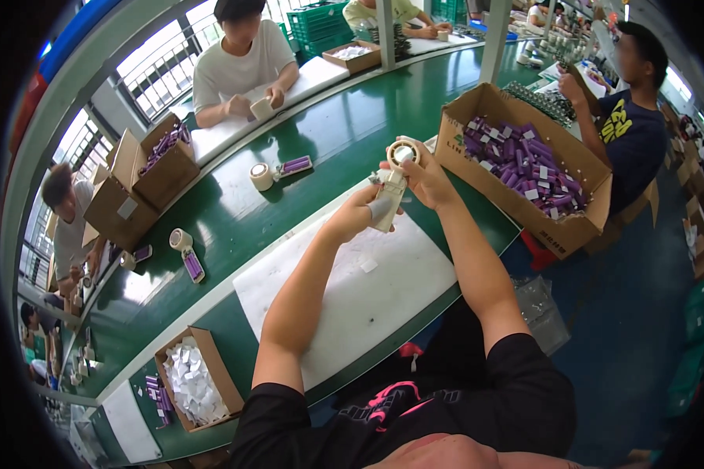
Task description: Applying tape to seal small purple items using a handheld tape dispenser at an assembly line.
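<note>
Both hands are raised over a white work mat (pixel 336 301) on the green bench. Between them is a cream handheld fan body (pixel 392 191) with a round head and an open-looking handle. My left hand (pixel 358 215) wraps round the handle, with a pale grey wrap on one finger. Closed round the side of the ring-shaped head is my right hand (pixel 429 178). Something small and white shows at the head beside the right fingers, too small to name. A small white square (pixel 368 266) lies on the mat below.
A large carton of purple battery packs (pixel 524 164) stands right of my hands. Left is a small carton of white pieces (pixel 194 383). On the green conveyor sit fans with purple cells (pixel 186 254) (pixel 278 171). A co-worker (pixel 246 66) sits across; another person (pixel 630 133) is at right.
</note>
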`<state>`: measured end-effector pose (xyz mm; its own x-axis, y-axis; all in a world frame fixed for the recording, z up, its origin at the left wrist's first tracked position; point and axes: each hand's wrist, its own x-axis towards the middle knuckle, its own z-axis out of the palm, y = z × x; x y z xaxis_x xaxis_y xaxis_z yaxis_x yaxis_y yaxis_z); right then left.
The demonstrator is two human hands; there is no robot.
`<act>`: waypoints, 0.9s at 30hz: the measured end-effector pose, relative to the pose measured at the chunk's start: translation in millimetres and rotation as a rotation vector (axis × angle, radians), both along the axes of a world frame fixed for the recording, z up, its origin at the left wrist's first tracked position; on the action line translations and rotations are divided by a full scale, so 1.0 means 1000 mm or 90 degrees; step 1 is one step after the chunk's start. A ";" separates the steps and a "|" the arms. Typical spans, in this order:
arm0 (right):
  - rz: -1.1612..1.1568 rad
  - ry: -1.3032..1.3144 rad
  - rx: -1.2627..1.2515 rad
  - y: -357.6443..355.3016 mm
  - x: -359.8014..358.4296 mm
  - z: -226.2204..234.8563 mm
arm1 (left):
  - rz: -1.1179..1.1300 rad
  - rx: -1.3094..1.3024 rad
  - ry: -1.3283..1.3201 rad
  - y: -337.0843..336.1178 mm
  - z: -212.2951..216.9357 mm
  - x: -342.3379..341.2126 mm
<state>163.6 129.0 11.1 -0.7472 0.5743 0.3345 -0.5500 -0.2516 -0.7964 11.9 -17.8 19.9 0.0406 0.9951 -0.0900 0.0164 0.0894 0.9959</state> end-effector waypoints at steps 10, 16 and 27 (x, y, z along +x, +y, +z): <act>-0.432 -0.303 1.017 -0.034 0.000 0.014 | -0.008 0.008 0.100 -0.005 -0.008 -0.017; -0.513 -0.298 0.954 -0.059 -0.005 0.008 | 0.081 -0.116 0.097 0.002 -0.002 -0.007; -0.340 -0.252 0.787 -0.046 -0.012 -0.013 | 0.197 0.272 0.450 0.008 -0.041 -0.009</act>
<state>151.7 83.4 -1.7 -0.6978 0.3086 0.6464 -0.0453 0.8816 -0.4698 2.8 -9.9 -20.7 -0.1601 0.9065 0.3906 0.6778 -0.1867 0.7112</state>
